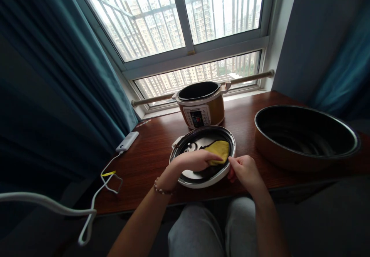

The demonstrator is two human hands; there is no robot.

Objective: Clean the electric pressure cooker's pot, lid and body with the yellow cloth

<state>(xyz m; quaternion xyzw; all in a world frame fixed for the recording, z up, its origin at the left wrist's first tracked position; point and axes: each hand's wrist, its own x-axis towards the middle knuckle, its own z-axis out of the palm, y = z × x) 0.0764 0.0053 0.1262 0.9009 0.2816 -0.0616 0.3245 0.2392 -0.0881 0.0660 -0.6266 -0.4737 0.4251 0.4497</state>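
Observation:
A pressure cooker lid [199, 184] lies with its metal inner side up near the table's front edge. My left hand [198, 160] reaches across it with fingers closed on a yellow cloth [219, 149], which is pressed against the right part of the lid's inside. The lid's right rim is pinched in my right hand [244, 170]; some of those fingers are hidden under the edge. Behind the lid stands the cooker body [215, 108], open at the top, its control panel facing me.
To the right sits a large dark-lined inner pot [263, 145] on the brown wooden table [147, 172]. A white power strip [127, 141] lies at the left edge, its cable [96, 199] hanging down. A window and a horizontal pipe [251, 78] are behind.

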